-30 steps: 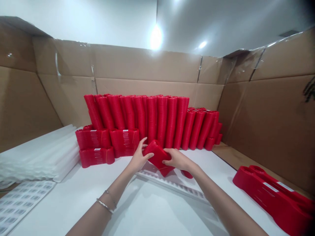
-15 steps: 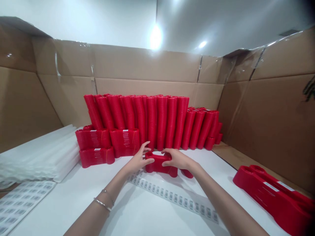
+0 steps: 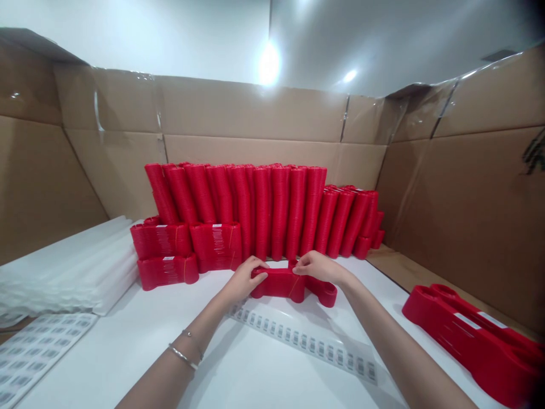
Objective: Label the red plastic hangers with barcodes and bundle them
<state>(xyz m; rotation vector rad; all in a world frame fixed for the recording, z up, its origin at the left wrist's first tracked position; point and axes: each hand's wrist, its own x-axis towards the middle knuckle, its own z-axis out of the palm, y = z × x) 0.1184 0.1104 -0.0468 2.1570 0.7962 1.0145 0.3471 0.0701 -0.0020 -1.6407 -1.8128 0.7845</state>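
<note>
A short bundle of nested red plastic pieces [image 3: 276, 282] stands on the white table in front of me. My left hand [image 3: 246, 278] grips its left end, thumb on the near side. Over the right end, my right hand [image 3: 314, 267] is closed in a pinch on a thin rubber band [image 3: 297, 282], which runs down the bundle's side. Behind that end, a second red bundle [image 3: 322, 291] lies partly hidden. A strip of barcode labels [image 3: 306, 343] lies on the table just in front of the bundle.
Tall stacks of red pieces [image 3: 255, 210] line the back, with banded bundles [image 3: 168, 272] at their left. White foam sheets [image 3: 63, 267] and a label sheet [image 3: 42, 352] lie left. Labelled red bundles [image 3: 464, 341] sit right. Cardboard walls [image 3: 255, 113] enclose the table.
My right hand has moved up and right from around the bundle's right end into a pinch on the band. The bundle behind shows more. My left hand has closed onto the left end.
</note>
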